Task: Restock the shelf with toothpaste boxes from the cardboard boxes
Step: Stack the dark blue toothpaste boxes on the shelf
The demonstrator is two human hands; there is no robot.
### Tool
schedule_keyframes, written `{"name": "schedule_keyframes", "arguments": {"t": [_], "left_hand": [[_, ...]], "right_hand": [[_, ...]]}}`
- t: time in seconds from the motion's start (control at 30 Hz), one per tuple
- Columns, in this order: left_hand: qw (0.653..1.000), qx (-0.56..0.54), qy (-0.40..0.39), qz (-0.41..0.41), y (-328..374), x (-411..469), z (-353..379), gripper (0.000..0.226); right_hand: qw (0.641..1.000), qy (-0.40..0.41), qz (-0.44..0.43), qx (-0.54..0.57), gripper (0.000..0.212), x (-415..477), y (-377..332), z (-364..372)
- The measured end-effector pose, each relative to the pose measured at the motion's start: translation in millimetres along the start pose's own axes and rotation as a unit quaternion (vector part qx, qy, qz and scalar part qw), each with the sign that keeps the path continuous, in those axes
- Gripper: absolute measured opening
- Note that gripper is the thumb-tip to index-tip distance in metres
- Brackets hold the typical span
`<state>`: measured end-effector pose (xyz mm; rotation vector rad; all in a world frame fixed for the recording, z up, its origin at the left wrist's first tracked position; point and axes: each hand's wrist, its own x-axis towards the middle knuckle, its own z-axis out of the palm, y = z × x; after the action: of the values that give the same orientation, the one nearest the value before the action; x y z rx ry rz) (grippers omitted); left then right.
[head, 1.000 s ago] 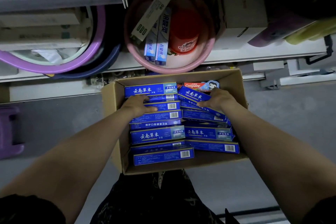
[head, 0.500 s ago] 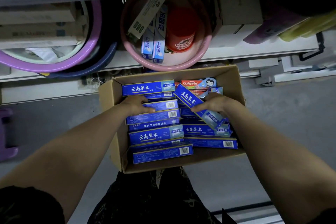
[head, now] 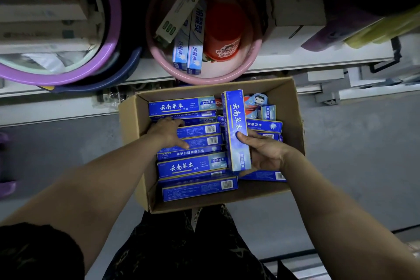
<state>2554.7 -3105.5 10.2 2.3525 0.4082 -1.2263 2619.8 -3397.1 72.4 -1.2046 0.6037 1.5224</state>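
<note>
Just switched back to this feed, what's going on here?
A person works over an open cardboard box full of blue toothpaste boxes, in front of the shelf. The right hand holds one blue box, tipped up on end above the rest. The left hand grips the left stack inside.

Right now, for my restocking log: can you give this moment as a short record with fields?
right hand: holds one blue toothpaste box, raised above the rest
left hand: on the left stack of blue boxes; grip unclear
cardboard box: open, well filled
pink basin: on the shelf, holding a red cup and other toothpaste boxes
</note>
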Motion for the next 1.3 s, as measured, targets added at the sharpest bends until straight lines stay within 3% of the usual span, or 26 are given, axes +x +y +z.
{"name": "schedule_keyframes", "arguments": {"t": [0.33,0.53,0.7,0.87,0.97,1.07,1.2,1.3], "left_hand": [[0.999,0.014,0.033,0.006,8,-2,-12,0.071],[0.995,-0.079,-0.04,0.034,9,-3,-31,0.047],[0.994,-0.105,-0.041,0.006,10,-7,-13,0.07],[0.988,-0.143,-0.051,-0.013,15,-19,-16,0.065],[0.979,-0.198,-0.047,-0.014,18,-35,-23,0.07],[0.969,-0.247,-0.016,-0.003,20,-55,-33,0.078],[0.966,-0.253,0.055,0.019,32,-97,-54,0.049],[0.961,-0.251,0.105,0.048,41,-136,-75,0.043]], "right_hand": [[0.997,0.061,-0.048,-0.002,0.052,-4,5,6],[0.995,0.076,-0.059,-0.016,0.058,-4,11,5],[0.994,0.082,-0.076,-0.008,0.061,-6,18,11],[0.991,0.085,-0.102,-0.023,0.074,-20,20,18],[0.989,0.085,-0.122,-0.018,0.067,-35,22,25],[0.984,0.084,-0.157,-0.022,0.063,-53,24,32],[0.973,0.067,-0.22,-0.019,0.054,-84,23,44],[0.961,0.049,-0.268,-0.039,0.053,-111,18,56]]}}
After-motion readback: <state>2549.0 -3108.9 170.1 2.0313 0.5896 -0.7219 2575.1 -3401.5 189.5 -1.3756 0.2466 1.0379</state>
